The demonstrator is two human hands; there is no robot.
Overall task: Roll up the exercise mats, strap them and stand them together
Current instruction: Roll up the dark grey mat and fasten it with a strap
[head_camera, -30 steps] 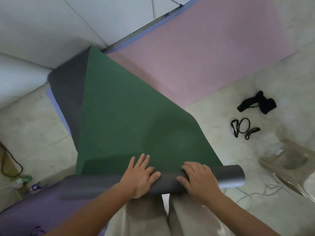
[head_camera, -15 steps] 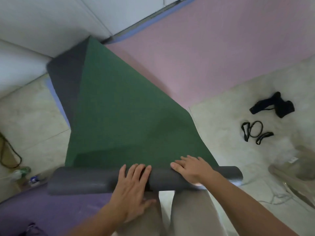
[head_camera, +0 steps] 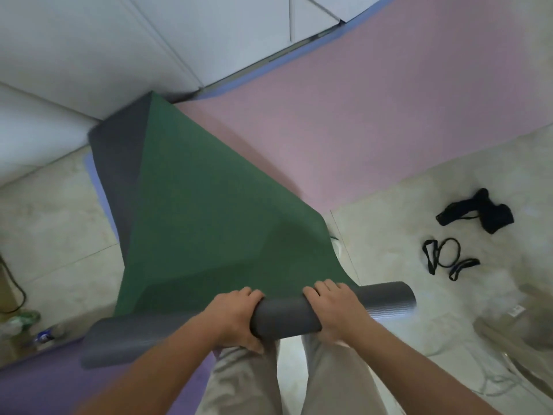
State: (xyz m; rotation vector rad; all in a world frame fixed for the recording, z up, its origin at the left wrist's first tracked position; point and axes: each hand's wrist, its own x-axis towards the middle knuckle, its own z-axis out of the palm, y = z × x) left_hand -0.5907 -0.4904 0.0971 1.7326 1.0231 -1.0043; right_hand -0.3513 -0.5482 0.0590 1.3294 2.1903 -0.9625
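Head view shows us the pink mat (head_camera: pixel 374 130) spread flat on the floor (head_camera: pixel 386 235), the largest thing here and well apart from our hands. Beside it lies the green mat (head_camera: pixel 209 220), grey underneath, its far left corner folded over and its near end wound into a grey roll (head_camera: pixel 284 320) across our knees. The roll's left end sits over a purple mat (head_camera: pixel 45 381). Our left hand (head_camera: pixel 236 316) grips the roll, fingers curled over the top and thumb beneath. Our right hand (head_camera: pixel 338 310) clamps it just beside, fingers curled over the top.

To roll well, we judge we should spread our hands wider. They sit close together, and the left end looks lower and looser. We should press evenly, keep the edges square, and flatten the folded corner before the roll reaches it.

We count three mats. A blue strip along the pink mat may be a fourth; we cannot tell. There is one roll. The straps make two groups on the floor at right: a black bundle (head_camera: pixel 478 214) and a set of black loops (head_camera: pixel 446 259).
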